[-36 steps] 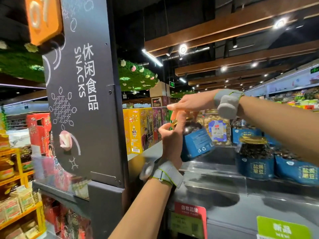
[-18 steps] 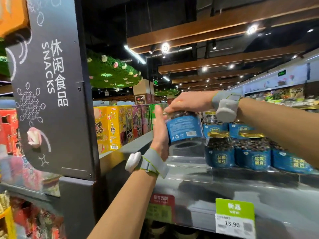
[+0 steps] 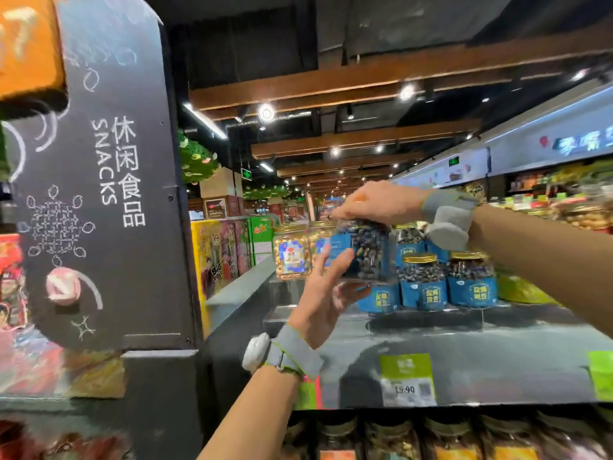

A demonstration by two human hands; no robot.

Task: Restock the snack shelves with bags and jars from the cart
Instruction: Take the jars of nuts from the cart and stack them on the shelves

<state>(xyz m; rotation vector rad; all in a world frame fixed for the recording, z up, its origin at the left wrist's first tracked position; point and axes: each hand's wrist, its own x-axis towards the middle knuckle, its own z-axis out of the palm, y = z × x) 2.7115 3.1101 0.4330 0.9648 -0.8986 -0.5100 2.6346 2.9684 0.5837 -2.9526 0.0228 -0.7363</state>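
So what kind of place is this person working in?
Most likely a supermarket snack aisle: the dark sign reads SNACKS, a price tag hangs on the shelf edge, and rows of identical blue-labelled jars stand on it.

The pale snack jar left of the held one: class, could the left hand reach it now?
Probably yes. The left hand is just beside the pale snack jar with nothing between, though it supports the held jar, which the right hand grips.

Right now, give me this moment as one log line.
right hand: grips blue-label jar top | left hand: touches its lower side | jar: held above front-row jars on shelf
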